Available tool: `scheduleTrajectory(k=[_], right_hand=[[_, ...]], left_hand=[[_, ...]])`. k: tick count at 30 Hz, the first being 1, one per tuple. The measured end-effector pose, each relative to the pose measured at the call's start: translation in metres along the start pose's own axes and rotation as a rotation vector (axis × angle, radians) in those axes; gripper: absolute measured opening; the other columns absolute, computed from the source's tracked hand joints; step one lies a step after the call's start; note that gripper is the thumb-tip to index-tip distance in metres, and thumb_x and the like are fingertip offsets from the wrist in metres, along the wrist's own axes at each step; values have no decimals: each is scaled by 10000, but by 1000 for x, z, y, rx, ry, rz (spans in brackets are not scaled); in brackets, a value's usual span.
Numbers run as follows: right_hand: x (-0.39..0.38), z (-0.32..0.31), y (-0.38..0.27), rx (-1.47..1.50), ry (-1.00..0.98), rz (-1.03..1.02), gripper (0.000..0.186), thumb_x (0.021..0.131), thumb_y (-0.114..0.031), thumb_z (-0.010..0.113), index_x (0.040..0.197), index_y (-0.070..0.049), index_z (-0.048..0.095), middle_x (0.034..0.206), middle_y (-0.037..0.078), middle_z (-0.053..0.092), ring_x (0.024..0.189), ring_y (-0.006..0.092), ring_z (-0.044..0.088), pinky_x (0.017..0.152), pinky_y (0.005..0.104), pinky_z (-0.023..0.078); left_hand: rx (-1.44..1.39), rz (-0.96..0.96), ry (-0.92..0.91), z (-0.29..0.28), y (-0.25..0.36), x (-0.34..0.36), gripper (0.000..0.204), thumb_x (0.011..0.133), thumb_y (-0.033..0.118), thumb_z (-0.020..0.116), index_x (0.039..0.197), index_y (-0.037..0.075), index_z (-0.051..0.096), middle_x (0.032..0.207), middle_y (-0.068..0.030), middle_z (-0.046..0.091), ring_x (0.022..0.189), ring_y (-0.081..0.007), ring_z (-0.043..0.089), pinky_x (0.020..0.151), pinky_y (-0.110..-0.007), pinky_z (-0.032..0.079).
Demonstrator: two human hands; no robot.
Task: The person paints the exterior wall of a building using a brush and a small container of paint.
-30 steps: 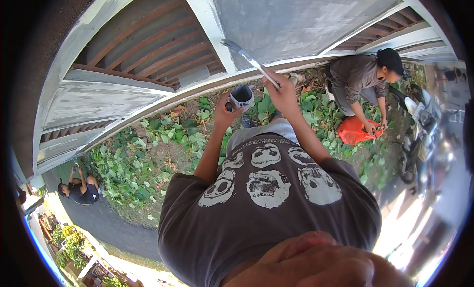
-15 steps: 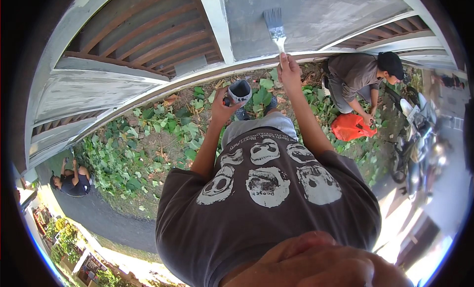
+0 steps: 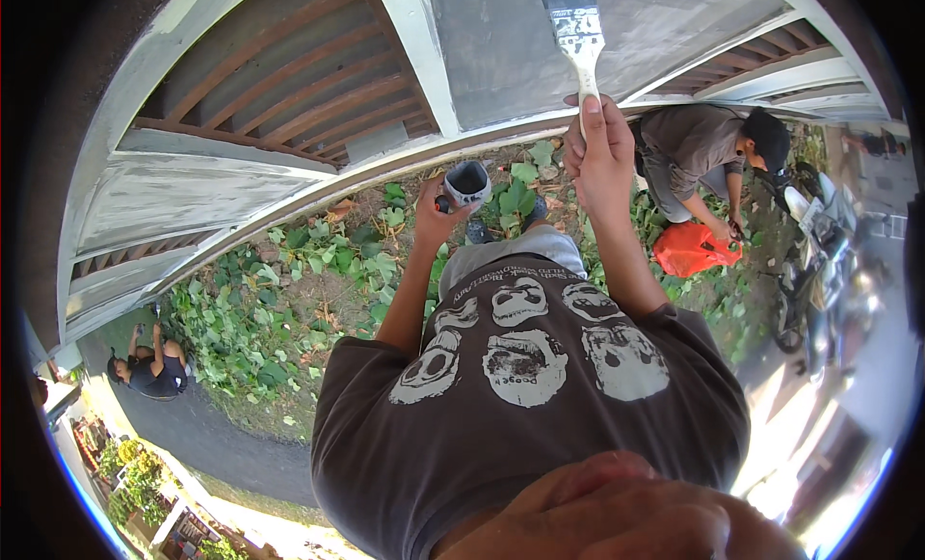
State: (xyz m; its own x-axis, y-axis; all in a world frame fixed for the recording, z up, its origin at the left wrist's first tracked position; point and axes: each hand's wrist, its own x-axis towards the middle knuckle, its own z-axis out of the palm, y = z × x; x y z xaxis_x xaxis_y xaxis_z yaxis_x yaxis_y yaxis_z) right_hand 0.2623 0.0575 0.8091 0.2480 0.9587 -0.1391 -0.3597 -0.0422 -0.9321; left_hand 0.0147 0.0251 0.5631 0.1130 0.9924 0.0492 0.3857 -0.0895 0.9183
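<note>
My right hand (image 3: pixel 599 155) is closed round the handle of a flat paintbrush (image 3: pixel 578 40). The brush has a white, paint-smeared handle and dark bristles, and it points up in front of a grey wall panel (image 3: pixel 491 54). Whether the bristle tips touch the panel I cannot tell. Lower and to the left, my left hand (image 3: pixel 434 213) grips a small cup (image 3: pixel 469 180) with a whitish, stained outside and a dark inside. A small dark and red thing shows beside the cup at my fingers; I cannot make out what it is.
Brown slats (image 3: pixel 289 73) and pale frames line the wall. Leafy plants (image 3: pixel 279 309) cover the ground at its foot. A crouching person (image 3: pixel 689 146) at right handles a red bag (image 3: pixel 689 250), near parked motorcycles (image 3: pixel 819 242). Another person (image 3: pixel 159 367) squats far left.
My right hand and the brush have moved up and slightly right, and the brush looks larger. My left hand still holds the cup. The view has shifted a little.
</note>
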Motion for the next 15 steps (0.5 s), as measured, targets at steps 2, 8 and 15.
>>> scheduleTrajectory(k=[2,8,15], right_hand=[[6,-8,30,-53,14,-77,334,1123,-348,546,1166,-27,626,655,-67,382,511,12,290,441,221,205],[41,-92,201,-228,229,354,291,1107,-357,562,1069,-71,603,644,-68,387,469,44,290,429,240,213],[33,-25,61,-15,133,260,309,1108,-365,558,1107,-60,603,644,-71,353,472,39,274,423,246,197]], left_hand=[[-5,-76,-32,-2,-1,0,801,695,231,961,1375,5,603,1263,-158,633,1196,-303,636,1021,-406,511],[76,104,-6,7,-10,0,814,682,247,975,1379,36,611,1215,-147,619,1061,-269,670,851,-353,562],[59,69,0,10,-4,-11,809,687,256,967,1384,44,617,1230,-145,621,1094,-279,664,874,-366,563]])
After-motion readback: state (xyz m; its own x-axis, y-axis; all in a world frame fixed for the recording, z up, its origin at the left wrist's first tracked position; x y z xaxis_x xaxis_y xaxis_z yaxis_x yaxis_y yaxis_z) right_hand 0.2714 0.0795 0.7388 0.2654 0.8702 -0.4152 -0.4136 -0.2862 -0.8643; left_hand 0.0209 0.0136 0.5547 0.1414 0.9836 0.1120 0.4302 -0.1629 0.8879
